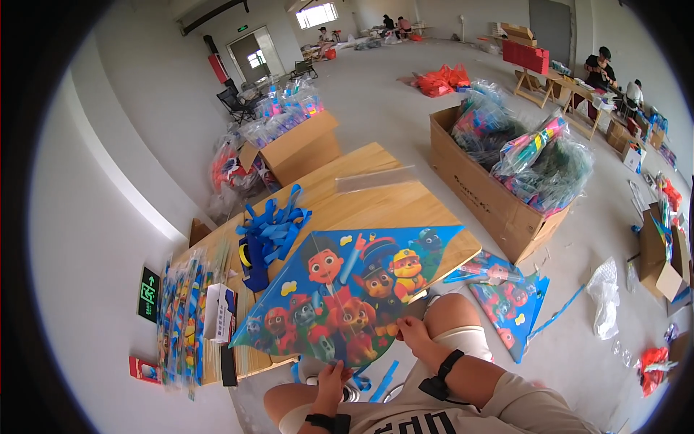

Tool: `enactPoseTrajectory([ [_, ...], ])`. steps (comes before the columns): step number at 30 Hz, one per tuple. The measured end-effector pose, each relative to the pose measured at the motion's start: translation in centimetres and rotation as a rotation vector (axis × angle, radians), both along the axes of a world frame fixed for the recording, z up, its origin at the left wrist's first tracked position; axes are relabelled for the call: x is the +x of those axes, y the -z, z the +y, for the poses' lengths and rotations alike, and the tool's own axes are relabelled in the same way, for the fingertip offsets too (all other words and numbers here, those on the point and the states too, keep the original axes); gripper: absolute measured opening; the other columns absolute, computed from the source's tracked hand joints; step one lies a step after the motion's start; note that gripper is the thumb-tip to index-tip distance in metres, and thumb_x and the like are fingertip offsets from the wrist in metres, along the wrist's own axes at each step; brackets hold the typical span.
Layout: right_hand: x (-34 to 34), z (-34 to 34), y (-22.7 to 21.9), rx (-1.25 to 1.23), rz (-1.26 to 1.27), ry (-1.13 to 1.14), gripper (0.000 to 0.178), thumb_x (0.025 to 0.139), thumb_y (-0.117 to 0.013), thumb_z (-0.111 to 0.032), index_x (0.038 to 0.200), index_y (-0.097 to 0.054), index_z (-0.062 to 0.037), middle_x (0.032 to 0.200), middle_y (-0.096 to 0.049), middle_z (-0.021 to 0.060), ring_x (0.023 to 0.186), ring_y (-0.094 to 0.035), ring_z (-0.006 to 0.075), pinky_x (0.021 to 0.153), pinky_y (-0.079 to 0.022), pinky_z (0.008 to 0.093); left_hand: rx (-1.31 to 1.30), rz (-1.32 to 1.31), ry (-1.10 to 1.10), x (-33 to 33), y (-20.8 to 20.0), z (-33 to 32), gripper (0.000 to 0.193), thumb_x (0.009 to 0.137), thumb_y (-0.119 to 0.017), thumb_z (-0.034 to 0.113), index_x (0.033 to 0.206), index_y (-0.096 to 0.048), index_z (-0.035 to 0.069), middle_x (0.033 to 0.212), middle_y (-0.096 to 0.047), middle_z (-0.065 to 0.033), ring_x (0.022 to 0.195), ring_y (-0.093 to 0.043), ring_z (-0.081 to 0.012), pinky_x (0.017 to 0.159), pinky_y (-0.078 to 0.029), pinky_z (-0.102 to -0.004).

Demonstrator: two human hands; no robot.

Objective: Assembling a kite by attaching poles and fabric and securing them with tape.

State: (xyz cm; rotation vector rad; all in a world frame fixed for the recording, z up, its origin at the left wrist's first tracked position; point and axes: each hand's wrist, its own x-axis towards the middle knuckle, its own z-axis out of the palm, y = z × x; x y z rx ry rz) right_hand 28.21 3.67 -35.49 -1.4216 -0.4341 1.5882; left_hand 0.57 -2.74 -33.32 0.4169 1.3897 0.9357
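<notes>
A large kite [340,289], blue with printed cartoon puppies and a child, lies spread over the near part of the wooden table [372,206] and reaches over its front edge toward my lap. My left hand [332,382] is closed on the kite's near lower edge. Further right, my right hand [413,334] pinches the same kite along its lower right edge. Beyond the kite on the left sits a tangled heap of blue ribbon [275,226]. Beside the heap is a dark blue tape dispenser [253,266] with a yellow ring.
A clear plastic sleeve [376,179] lies toward the table's far side. Bagged kites [182,318] and a white box [219,312] line the left edge. Cardboard boxes [491,195] of packed goods stand beyond. More kites [506,307] lie on the floor at right. People work farther off.
</notes>
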Motion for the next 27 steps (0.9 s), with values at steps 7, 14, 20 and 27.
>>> enactPoseTrajectory([
  [7,0.4,0.4,0.6,0.005,-0.062,-0.026,0.017,0.102,-0.06,-0.018,0.106,-0.064,-0.001,0.089,-0.065,0.0044,0.072,-0.062,0.013,0.067,-0.054,0.0269,-0.041,0.006,-0.019,0.5,0.1,0.4,0.017,0.101,-0.063,0.017,0.104,-0.06,0.001,0.086,-0.067,-0.0092,0.078,-0.068,-0.0214,0.071,-0.058,-0.0317],
  [14,1.1,0.3,0.8,-0.044,-0.038,-0.033,0.016,0.1,-0.062,-0.013,0.11,-0.062,-0.0001,0.091,-0.064,0.0058,0.075,-0.063,0.0141,0.068,-0.056,0.0272,0.031,0.05,-0.019,1.0,0.1,0.2,0.024,0.103,-0.061,0.023,0.109,-0.06,0.0,0.089,-0.067,-0.0098,0.079,-0.068,-0.0227,0.075,-0.059,-0.0361],
  [20,2.7,1.2,0.1,-0.059,-0.081,-0.069,0.014,0.1,-0.061,-0.012,0.11,-0.06,-0.001,0.095,-0.064,0.0061,0.077,-0.063,0.0143,0.068,-0.055,0.0277,0.092,0.028,-0.393,0.8,-0.1,2.0,0.021,0.103,-0.059,0.024,0.109,-0.06,0.004,0.092,-0.063,-0.0057,0.082,-0.065,-0.0184,0.075,-0.058,-0.0359],
  [27,3.4,0.9,0.4,-0.026,-0.025,-0.086,0.016,0.1,-0.059,-0.008,0.113,-0.058,0.0019,0.1,-0.065,0.0083,0.076,-0.064,0.0146,0.069,-0.056,0.0276,0.076,-0.021,-0.379,0.5,-1.4,2.6,0.021,0.101,-0.064,0.026,0.102,-0.06,0.005,0.086,-0.055,-0.0012,0.08,-0.06,-0.0148,0.076,-0.056,-0.0323],
])
